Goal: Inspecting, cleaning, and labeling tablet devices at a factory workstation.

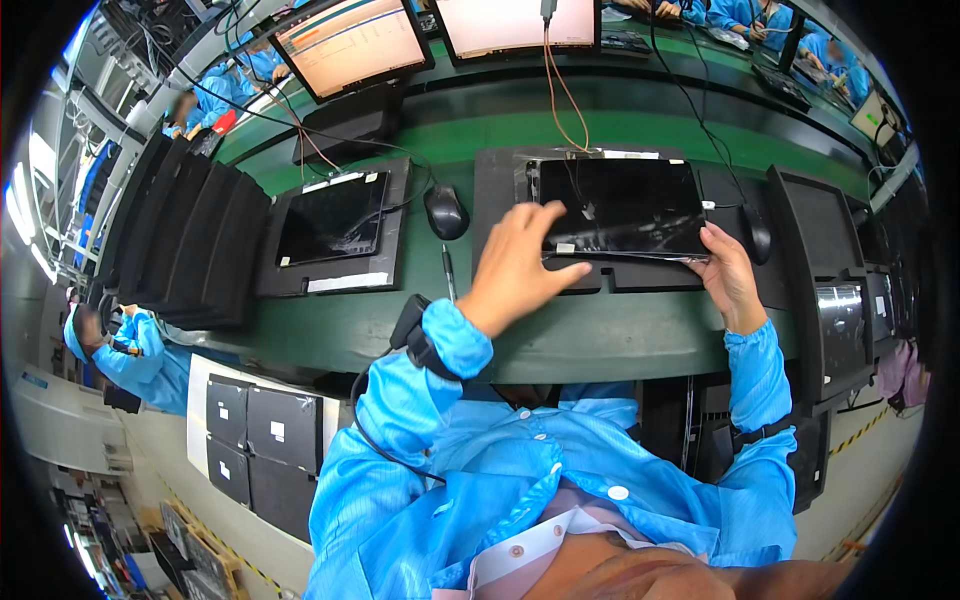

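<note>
A black glossy tablet-like screen panel (625, 215) with small pale tabs is in front of me, tilted slightly over a black foam pad (492, 185). My right hand (732, 275) pinches its lower right corner, thumb on top and fingers underneath. At the panel's left edge, my left hand (520, 262) has its fingers spread and slightly blurred. Whether those fingertips touch the panel I cannot tell. A second black screen panel (333, 220) lies on another foam pad (393, 240) to the left.
Between the pads are a black mouse (446, 212) and a pen (448, 270). Another mouse (757, 235) lies at right, beside black foam trays (785, 250). Stacked black foam trays (185, 235) stand at left. Two monitors (352, 45) and hanging cables line the green bench's (440, 340) back; co-workers sit beyond.
</note>
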`<state>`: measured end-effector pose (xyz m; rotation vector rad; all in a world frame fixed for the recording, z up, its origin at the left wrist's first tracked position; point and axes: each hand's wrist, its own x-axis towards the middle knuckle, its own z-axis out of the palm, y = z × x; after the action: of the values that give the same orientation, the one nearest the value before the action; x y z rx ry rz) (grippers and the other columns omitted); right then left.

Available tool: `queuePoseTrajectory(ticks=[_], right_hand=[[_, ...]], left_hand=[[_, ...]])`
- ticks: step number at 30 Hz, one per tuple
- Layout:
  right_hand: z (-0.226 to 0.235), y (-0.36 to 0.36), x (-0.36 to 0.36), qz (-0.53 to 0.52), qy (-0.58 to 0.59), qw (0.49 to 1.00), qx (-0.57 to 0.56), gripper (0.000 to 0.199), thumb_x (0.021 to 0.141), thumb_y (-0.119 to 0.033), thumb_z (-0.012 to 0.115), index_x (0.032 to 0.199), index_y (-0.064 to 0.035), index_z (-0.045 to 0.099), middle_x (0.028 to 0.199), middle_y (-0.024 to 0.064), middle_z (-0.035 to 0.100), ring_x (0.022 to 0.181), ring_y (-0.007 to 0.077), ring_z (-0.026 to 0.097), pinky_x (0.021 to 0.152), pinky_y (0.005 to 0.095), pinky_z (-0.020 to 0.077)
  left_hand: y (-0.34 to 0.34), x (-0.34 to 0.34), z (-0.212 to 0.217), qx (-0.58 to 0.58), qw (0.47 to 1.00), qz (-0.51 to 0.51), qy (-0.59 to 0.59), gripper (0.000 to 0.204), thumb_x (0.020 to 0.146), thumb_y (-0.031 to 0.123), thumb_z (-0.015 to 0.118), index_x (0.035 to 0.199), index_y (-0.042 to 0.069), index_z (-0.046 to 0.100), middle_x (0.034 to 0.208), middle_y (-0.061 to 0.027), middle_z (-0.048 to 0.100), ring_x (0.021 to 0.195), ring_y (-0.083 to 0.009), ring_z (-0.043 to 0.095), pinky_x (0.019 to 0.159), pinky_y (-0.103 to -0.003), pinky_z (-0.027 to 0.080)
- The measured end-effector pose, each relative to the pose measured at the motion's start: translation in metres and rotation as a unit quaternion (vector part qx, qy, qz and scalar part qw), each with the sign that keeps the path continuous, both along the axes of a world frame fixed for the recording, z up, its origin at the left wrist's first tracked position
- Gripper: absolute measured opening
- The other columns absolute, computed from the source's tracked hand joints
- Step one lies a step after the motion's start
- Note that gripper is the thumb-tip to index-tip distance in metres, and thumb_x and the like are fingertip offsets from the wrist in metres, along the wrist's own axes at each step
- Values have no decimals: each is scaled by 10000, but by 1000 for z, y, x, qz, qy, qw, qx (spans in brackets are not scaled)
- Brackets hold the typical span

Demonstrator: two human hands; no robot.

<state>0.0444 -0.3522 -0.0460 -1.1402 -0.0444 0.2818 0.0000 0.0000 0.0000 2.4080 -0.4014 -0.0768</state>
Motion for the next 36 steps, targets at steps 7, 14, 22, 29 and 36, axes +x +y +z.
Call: queuePoseTrajectory(ticks=[7,14,22,29,36], right_hand=[[26,14,10,25,43,978,-205,523,988,-309,676,1366,35,566,1278,131,632,1053,219,666,835,353,561],[26,16,7,16,-359,748,-558,673,776,-293,858,1345,-32,608,1374,180,545,1272,355,543,1043,416,466],[-5,12,-2,-100,-357,774,-514,579,700,-160,881,1228,-39,674,1442,138,523,1258,325,545,1023,393,476],[21,46,-15,-91,-410,670,-612,461,818,-185,804,1224,-23,660,1350,167,572,1220,367,559,1023,429,460],[-7,87,-33,-247,-515,654,-496,225,845,-5,695,1067,16,666,965,182,655,808,345,628,723,410,514]], left_hand=[[6,32,-39,100,990,26,-98,1226,668,613,882,1558,-17,321,1627,-305,201,1515,-501,174,1250,-534,171],[13,34,-47,86,982,43,-160,993,795,580,796,1481,-49,450,1609,-341,244,1508,-460,243,1244,-544,163],[2,31,-62,53,975,29,-216,923,844,556,753,1456,-71,463,1567,-363,304,1484,-512,261,1236,-560,177],[4,23,-54,61,979,60,-187,945,866,547,721,1501,-73,395,1588,-362,262,1511,-494,209,1248,-552,145],[31,-57,-29,-64,963,24,-260,613,827,349,811,1303,17,610,1439,-233,513,1380,-421,455,1188,-573,288]])
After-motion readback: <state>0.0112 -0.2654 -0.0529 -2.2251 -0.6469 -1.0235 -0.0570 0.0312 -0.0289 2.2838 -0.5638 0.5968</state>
